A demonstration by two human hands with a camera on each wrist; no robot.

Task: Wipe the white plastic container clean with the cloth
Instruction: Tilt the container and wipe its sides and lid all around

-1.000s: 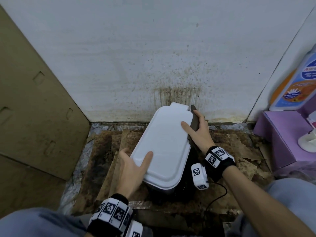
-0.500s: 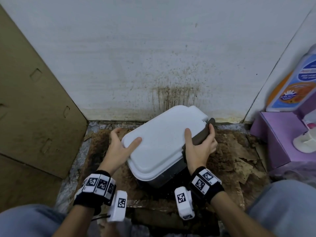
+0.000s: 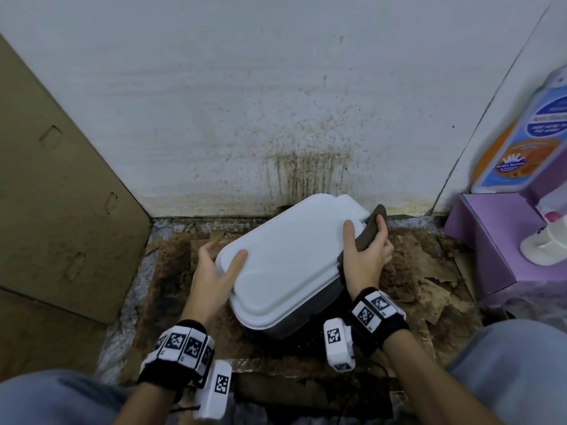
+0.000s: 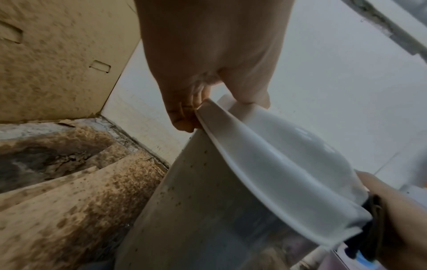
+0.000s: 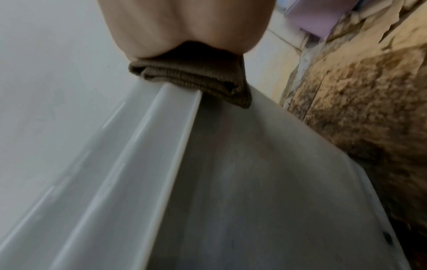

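Note:
The white plastic container [image 3: 288, 256], lid on, sits tilted on the dirty floor with its long axis running from near left to far right. My left hand [image 3: 214, 268] grips its near-left end, thumb on the lid and fingers under the rim [image 4: 203, 117]. My right hand [image 3: 366, 253] holds a folded brown cloth [image 3: 372, 225] against the container's right side, thumb resting on the lid. In the right wrist view the cloth [image 5: 191, 78] is bunched under my right hand [image 5: 184, 27] at the lid's edge. Small brown specks dot the container's side wall [image 4: 184, 182].
A cardboard panel [image 3: 61, 194] leans at the left. The white wall [image 3: 306, 133] behind is spattered brown. Soggy torn cardboard [image 3: 423, 271] covers the floor. A purple box [image 3: 484, 240] and a cleaner bottle [image 3: 527, 142] stand at the right. My knees fill the bottom corners.
The container has swung round so its far end points right. My left hand moved to its left end and took hold; my right hand curled round the cloth at the right side.

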